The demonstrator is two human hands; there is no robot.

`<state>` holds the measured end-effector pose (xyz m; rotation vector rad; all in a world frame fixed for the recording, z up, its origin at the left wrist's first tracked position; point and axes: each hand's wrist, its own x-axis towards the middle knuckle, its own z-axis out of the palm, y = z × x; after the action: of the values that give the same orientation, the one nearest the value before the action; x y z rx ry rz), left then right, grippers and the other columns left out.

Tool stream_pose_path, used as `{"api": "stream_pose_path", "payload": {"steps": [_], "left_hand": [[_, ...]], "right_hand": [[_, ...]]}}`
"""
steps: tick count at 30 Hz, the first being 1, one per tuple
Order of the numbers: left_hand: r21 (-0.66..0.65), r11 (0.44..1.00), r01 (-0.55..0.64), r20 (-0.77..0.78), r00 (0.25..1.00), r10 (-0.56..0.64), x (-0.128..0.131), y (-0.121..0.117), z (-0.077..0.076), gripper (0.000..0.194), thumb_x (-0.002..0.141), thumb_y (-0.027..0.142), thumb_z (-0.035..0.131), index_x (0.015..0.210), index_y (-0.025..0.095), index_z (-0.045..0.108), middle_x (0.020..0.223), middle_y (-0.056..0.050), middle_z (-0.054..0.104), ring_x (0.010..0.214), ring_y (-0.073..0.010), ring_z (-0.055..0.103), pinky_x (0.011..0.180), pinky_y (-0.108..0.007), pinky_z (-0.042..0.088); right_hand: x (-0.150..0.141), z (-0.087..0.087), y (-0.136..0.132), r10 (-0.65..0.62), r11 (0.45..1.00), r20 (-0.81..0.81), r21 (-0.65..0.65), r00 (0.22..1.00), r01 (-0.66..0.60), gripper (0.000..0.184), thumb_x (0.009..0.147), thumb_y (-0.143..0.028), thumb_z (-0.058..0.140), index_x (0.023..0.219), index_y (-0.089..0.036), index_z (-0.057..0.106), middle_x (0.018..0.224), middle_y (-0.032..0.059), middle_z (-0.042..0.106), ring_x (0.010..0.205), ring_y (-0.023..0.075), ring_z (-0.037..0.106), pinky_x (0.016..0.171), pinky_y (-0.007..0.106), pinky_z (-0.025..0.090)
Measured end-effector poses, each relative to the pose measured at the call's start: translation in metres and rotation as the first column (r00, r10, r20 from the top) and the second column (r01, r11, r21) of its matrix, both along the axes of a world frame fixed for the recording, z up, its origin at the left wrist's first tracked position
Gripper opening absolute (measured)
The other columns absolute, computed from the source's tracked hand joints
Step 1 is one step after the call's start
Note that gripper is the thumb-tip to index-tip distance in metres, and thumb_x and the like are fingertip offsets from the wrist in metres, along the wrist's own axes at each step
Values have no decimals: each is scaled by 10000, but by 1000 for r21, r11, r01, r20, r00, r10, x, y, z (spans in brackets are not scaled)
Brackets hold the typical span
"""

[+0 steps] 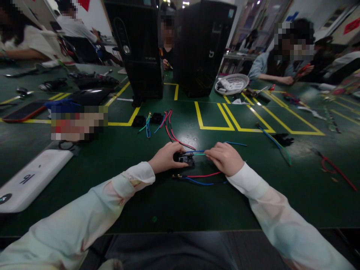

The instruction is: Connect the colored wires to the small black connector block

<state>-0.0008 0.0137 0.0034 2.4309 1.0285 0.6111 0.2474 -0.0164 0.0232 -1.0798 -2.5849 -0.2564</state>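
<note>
My left hand (168, 158) grips a small black plastic connector housing (188, 160) between thumb and fingers, just above the green table. Closed in a pinch, my right hand (223, 157) holds a green wire (199, 154) that runs to the housing. A blue wire (197, 151) lies alongside it, its far end hidden by my fingers. Below the hands, a red wire (201, 175) and a blue wire with brass terminals (176, 176) rest on the table. Further off lie red wires (171, 129) and black housings (139, 120) with wires around them.
Two black computer towers (140, 52) stand ahead. A white basket (233, 83) sits at the back right, and a white case (36, 180) lies left. Wires with a black part (284, 139) are at right, near red-handled pliers (337, 172). Several people work around.
</note>
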Motion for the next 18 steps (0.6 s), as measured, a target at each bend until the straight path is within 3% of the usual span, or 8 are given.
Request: {"api": "stream_pose_path", "payload": {"steps": [3,8,14,18], "left_hand": [[4,1000,6,0,1000,-6,0,0,-1,358,665,438,691,896,186,583,919,-33,584,881,-213,502,755,-317,403],[6,1000,4,-5,1000,-4,0,0,-1,356,672,440,684,901,186,583,929,-35,581,884,-217,500,751,-321,403],[3,1000,1,1,1000,-1,0,0,-1,360,665,441,689,900,188,585,920,-31,582,877,-214,502,747,-319,402],[3,1000,7,1,1000,-7,0,0,-1,361,670,451,683,899,189,586,929,-30,585,882,-212,501,755,-319,400]], "right_hand": [[1,0,1,44,999,-12,-15,999,-44,222,891,-197,437,931,-164,653,753,37,680,697,159,483,610,287,275],[0,0,1,-52,997,-2,60,999,52,215,893,-213,449,925,-180,658,766,34,685,711,165,482,615,295,263],[3,-2,0,76,997,-39,-30,996,-77,236,887,-201,435,940,-154,660,734,52,672,683,159,490,601,278,278],[1,-1,-1,-19,999,3,28,1000,19,214,888,-215,454,934,-175,659,745,36,676,706,165,479,619,291,269]]}}
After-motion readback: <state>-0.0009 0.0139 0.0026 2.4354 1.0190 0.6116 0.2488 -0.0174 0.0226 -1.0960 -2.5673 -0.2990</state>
